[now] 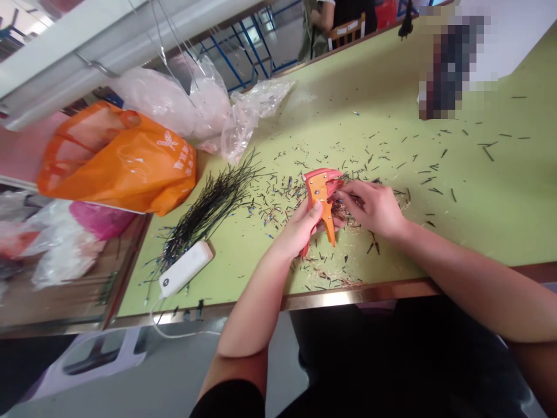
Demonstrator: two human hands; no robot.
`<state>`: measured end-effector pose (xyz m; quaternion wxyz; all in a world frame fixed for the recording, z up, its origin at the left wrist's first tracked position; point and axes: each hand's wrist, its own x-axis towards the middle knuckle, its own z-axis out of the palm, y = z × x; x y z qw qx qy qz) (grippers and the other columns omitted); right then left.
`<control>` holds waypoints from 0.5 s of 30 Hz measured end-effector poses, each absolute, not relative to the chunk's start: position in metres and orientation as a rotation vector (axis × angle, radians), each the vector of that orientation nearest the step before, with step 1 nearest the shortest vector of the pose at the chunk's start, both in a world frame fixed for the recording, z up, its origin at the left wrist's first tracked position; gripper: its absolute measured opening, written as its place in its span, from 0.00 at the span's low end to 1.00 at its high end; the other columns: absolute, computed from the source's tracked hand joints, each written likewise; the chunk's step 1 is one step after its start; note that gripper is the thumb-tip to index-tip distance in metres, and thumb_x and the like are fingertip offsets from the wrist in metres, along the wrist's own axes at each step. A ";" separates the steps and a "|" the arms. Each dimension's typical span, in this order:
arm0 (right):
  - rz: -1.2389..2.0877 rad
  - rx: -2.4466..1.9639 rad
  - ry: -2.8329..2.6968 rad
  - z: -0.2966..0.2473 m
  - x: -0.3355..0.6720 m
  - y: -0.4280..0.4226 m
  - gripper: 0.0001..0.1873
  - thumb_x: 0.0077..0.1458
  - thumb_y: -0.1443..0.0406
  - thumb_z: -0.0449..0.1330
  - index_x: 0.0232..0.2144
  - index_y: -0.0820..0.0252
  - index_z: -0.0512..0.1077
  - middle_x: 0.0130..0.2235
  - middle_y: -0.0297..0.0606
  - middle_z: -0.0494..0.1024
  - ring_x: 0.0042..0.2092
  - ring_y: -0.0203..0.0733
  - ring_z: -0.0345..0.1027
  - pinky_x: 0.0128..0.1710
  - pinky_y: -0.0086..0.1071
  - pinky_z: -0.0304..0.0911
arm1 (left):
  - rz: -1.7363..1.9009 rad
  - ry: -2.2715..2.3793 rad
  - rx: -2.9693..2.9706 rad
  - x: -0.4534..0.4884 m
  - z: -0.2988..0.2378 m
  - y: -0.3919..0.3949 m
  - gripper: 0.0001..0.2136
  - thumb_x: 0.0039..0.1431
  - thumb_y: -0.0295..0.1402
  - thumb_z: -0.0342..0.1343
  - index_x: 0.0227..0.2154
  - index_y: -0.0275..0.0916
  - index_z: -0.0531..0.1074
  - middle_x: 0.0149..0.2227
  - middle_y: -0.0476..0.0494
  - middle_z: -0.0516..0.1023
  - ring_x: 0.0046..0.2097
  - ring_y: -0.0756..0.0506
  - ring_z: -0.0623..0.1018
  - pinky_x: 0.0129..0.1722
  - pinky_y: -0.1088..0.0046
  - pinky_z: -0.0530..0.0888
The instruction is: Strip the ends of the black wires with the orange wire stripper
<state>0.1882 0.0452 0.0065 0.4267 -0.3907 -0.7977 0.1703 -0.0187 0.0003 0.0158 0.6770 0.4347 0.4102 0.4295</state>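
My left hand point(300, 229) is shut on the grips of an orange and red wire stripper point(321, 194), with the thumb across its body. My right hand point(369, 206) pinches a thin dark wire point(338, 200) at the tool's jaws, though the fingers hide most of it. Cut insulation bits and fine copper strands point(278, 197) lie scattered on the green table point(391, 116) around both hands. A loose bundle of black wires with blue ends point(209, 209) lies to the left of my hands, beside a white power bank point(185, 268) with a white cable.
An orange plastic bag point(117, 162) and clear plastic bags point(243, 116) lie past the table's left end. A pixelated, blurred object point(448, 69) stands at the far right. A seated person point(335, 17) is beyond the far edge. The table's metal-trimmed edge point(357, 296) runs in front of me.
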 end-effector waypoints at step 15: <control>0.176 -0.937 -2.138 0.017 0.200 0.053 0.13 0.68 0.65 0.57 0.30 0.56 0.77 0.23 0.34 0.73 0.25 0.36 0.61 0.25 0.34 0.54 | 0.963 0.966 0.980 -0.019 0.015 0.001 0.31 0.63 0.54 0.66 0.64 0.45 0.71 0.53 0.37 0.84 0.40 0.43 0.87 0.39 0.69 0.84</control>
